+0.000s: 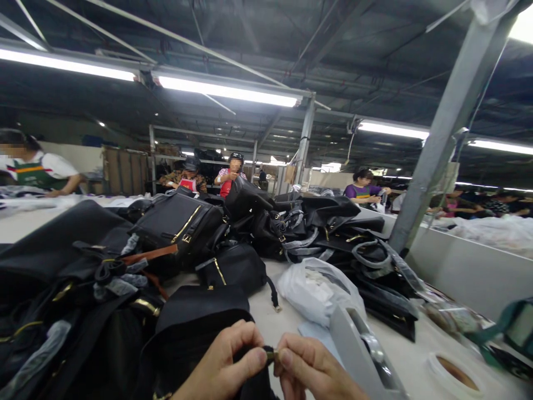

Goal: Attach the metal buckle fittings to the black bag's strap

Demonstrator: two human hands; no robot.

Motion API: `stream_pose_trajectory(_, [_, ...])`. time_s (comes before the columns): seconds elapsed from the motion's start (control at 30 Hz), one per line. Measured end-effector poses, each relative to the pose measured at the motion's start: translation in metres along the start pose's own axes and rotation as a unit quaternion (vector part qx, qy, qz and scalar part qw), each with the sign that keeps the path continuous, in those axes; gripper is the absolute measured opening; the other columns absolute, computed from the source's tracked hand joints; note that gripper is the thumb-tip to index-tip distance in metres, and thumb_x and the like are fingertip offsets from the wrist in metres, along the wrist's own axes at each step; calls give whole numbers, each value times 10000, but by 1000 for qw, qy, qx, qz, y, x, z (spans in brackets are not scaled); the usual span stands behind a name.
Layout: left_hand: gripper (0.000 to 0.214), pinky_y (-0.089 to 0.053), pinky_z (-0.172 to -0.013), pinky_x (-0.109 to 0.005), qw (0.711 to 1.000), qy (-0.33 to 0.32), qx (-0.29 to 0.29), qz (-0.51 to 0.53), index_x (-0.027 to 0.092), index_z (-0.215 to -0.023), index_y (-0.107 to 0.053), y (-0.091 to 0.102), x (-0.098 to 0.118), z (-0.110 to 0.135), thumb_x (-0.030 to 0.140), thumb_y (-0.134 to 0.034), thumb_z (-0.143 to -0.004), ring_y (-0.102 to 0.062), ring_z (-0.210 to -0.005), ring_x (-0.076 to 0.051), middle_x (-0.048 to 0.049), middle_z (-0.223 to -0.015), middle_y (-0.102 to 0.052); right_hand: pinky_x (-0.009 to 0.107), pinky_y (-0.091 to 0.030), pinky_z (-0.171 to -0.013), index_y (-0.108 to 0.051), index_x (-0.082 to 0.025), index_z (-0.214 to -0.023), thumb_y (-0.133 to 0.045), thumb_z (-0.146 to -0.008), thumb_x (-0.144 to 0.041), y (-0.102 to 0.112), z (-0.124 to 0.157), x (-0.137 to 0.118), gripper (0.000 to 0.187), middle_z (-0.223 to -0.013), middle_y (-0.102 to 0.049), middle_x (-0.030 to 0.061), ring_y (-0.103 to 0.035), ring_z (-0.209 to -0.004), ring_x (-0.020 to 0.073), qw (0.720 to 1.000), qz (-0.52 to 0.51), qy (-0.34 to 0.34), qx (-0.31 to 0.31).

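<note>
At the bottom of the head view, my left hand (231, 361) pinches the end of a black strap (265, 350) between thumb and fingers. My right hand (310, 364) is closed on a small brass-coloured piece (271, 354) at that end; its exact kind is too small to tell. Both hands almost meet there. Under and behind my left hand lies a black bag (204, 308), its flap turned toward the back. Much of this bag's front is covered by my hand.
Black bags (179, 219) with gold zips are heaped across the table. A white plastic bag (320, 291), a grey tape dispenser (366, 355) and a tape roll (453, 375) stand to the right. A grey post (437, 128) rises behind. Several people work farther back.
</note>
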State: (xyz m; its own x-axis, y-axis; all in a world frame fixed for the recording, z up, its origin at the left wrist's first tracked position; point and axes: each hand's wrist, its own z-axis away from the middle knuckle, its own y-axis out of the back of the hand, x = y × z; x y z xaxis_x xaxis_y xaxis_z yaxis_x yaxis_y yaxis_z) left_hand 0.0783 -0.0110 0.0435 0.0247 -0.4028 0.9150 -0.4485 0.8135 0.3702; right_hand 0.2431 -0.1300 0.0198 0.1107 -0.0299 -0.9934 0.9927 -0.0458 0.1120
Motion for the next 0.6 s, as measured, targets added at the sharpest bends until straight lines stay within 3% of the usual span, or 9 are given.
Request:
stream_pose_trajectory(0.2, [263, -331, -653, -293, 999, 19, 33, -22, 210, -658, -425, -7, -1, -7, 422, -487, -800, -411, -669, -155, 26, -668, -427, 171, -383, -429, -533, -161, -776, -528, -799, -782, -6, -6, 2, 622, -553, -570, -9, -510, -427, 84, 998, -60, -5, 6])
stream_pose_trajectory(0.3, [268, -304, -607, -277, 999, 24, 44, -8, 212, -636, -412, -11, -6, -11, 405, -458, -816, -361, -619, -133, 45, -627, -386, 195, -431, -427, -554, -166, -880, -575, -810, -737, -9, -8, 8, 575, -676, -599, -2, -577, -488, 114, 994, -24, 41, 101])
stream_pose_trajectory(0.43, [350, -274, -577, -266, 998, 31, 33, 37, 222, -623, -380, -12, -10, -14, 495, -472, -820, -286, -585, -118, 71, -592, -298, 234, -501, -519, -627, -175, -983, -766, -772, -455, -10, -10, 14, 378, -776, -651, 21, -630, -662, 170, 972, 70, 92, 205])
stream_pose_trajectory(0.6, [440, -265, -567, -268, 996, 45, 32, 69, 211, -637, -432, -11, -10, -13, 612, -507, -801, -301, -578, -119, 65, -583, -344, 231, -521, -529, -677, -168, -814, -724, -814, -505, -11, -13, 16, 340, -625, -658, 7, -641, -575, 164, 977, 36, 81, 195])
